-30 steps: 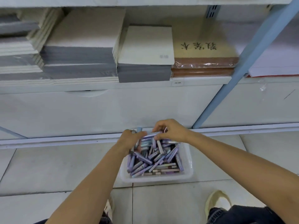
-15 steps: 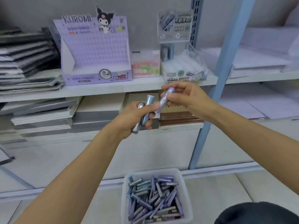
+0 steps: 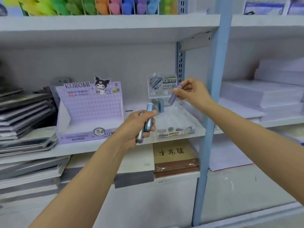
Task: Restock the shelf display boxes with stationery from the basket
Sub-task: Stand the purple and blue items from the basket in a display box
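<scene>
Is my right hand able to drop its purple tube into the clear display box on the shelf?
Probably yes. The right hand pinches the purple tube just over the clear display box, whose top looks open; nothing stands between them.

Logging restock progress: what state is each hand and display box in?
Left hand: grips two blue-grey metallic tubes.
Right hand: pinches one lilac plastic tube, tilted.
Purple Kuromi cardboard display box: open-topped, no tubes visible inside.
Clear plastic display box: holds upright blue-grey tubes.
</scene>
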Available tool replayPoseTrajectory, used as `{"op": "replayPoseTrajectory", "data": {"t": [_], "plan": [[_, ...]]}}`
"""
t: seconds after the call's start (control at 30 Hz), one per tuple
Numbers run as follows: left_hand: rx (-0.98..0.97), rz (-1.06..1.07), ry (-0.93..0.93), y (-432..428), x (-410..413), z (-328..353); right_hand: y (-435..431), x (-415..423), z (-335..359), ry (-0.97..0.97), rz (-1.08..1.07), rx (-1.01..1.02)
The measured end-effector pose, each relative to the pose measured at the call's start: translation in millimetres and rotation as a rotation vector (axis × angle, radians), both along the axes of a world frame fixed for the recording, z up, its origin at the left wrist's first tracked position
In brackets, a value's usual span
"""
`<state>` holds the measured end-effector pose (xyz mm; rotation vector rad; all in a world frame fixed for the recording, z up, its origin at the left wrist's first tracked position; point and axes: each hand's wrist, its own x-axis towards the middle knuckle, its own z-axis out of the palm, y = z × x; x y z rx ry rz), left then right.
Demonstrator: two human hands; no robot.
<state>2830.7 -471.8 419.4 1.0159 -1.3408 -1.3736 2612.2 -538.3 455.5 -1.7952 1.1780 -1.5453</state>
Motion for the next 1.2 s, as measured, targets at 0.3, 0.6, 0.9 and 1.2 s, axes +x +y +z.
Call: {"op": "replayPoseTrajectory", "data": {"t": [0.3, 0.6, 0.9, 1.2], "plan": [[-0.204, 0.001, -0.356, -11.5, -7.5, -9.5, -53.8, 19.3, -27.7, 0.344, -0.183, 0.026], [-0.17, -0.027, -0.308, -16.5, 0.2, -6.0, -64.3, 13.6, -24.6, 0.353, -0.213, 0.011], [-0.174, 0.016, -0.296, -26.2, 0.5, -8.8, -76.4, 23.2, -27.0, 0.405, -0.267, -0.035], [-0.184, -0.008, -0.291, -30.0, 2.5, -13.0, -78.1, 20.0, -29.7, 0.498, -0.248, -0.084]]}}
